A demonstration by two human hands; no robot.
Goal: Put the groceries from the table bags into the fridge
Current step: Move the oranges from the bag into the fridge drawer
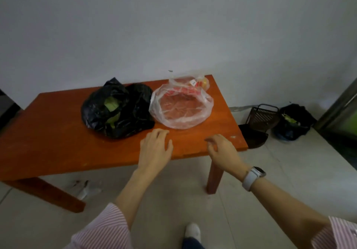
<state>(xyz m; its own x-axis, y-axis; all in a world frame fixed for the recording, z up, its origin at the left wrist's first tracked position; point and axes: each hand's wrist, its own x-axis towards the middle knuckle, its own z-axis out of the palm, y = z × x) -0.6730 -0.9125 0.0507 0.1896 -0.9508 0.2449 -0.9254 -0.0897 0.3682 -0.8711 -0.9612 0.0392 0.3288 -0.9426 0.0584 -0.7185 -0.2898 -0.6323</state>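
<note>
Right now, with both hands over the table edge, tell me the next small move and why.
Probably reach the left hand forward into the open black bag and take hold of the green vegetable showing inside. Both hands hold nothing, the right hand hovers loosely curled, and the clear bag looks nearly empty.

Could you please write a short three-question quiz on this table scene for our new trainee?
1. True or false: the black bag holds something green.
2. Which wrist wears the white watch? A) left B) right
3. Fill in: the clear bag lies on the ____ table.

Key: 1 true; 2 B; 3 orange. The left hand and right hand hold nothing.
</note>
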